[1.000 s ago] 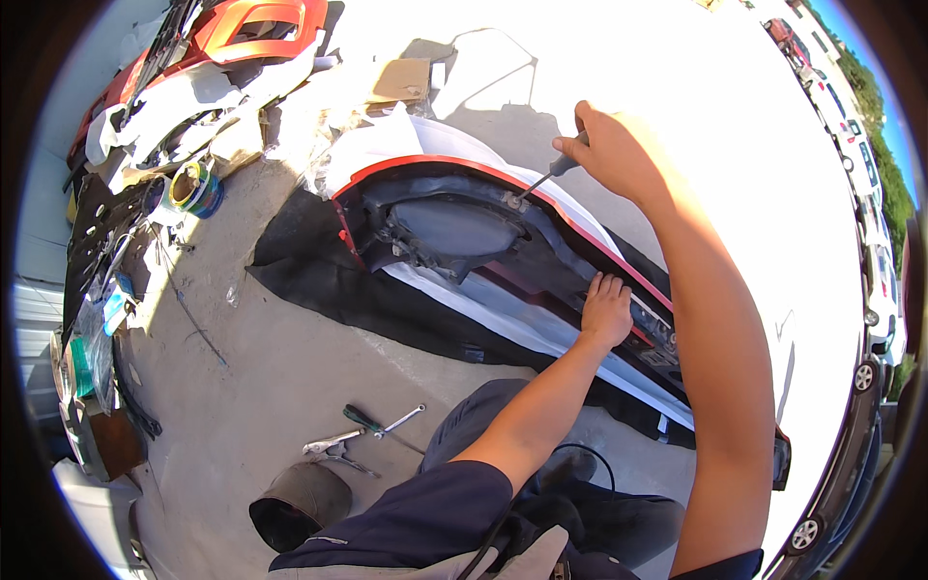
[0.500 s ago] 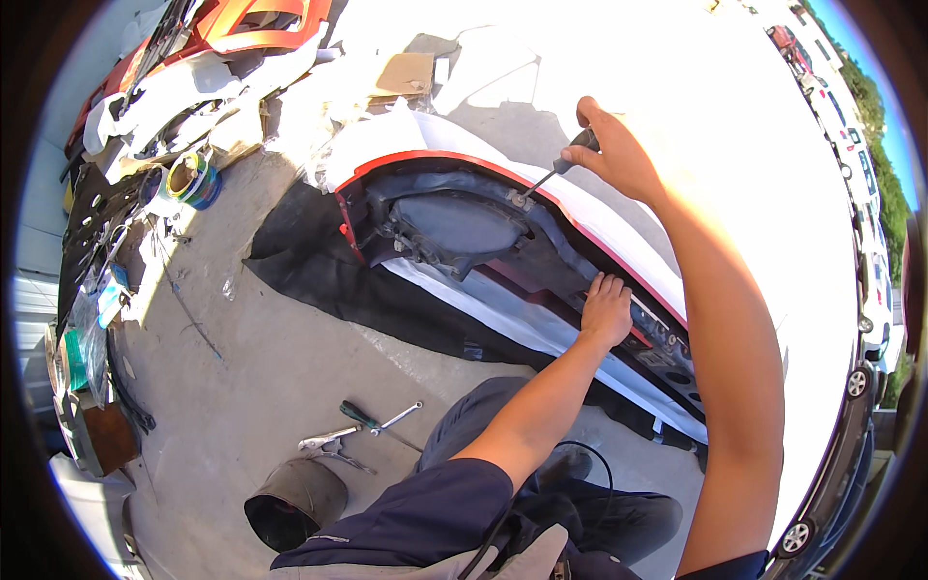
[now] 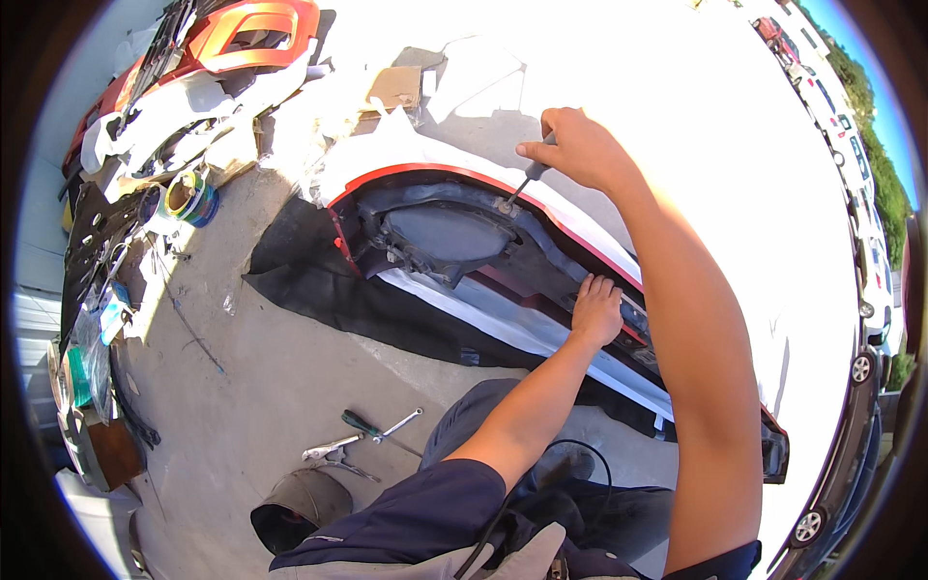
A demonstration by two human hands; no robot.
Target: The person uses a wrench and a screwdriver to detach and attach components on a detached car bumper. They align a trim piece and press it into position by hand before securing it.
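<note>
A long car body panel with a red rim [image 3: 372, 176] lies with its dark hollow inner side up. Built into it is an oval grey part [image 3: 445, 235] with a black frame. My right hand [image 3: 580, 150] is closed round the dark handle of a screwdriver [image 3: 537, 166]. The thin shaft slants down to a small metal fitting [image 3: 506, 206] beside the oval part; I cannot make out the very tip. Farther along the panel, my left hand [image 3: 597, 311] curls its fingers over an inner edge and holds it.
Beneath the panel lie white sheeting and a black mat [image 3: 319, 280]. A green-handled screwdriver [image 3: 360, 421], a wrench [image 3: 399, 425], locking pliers [image 3: 333, 451] and a dark can [image 3: 300, 507] are near my knees. Tape rolls [image 3: 191, 198] and an orange bumper [image 3: 256, 39] stand far left.
My right hand and the screwdriver shift left and slightly down in view, while the panel moves a little left too. The screwdriver stands more upright. My left hand keeps its hold.
</note>
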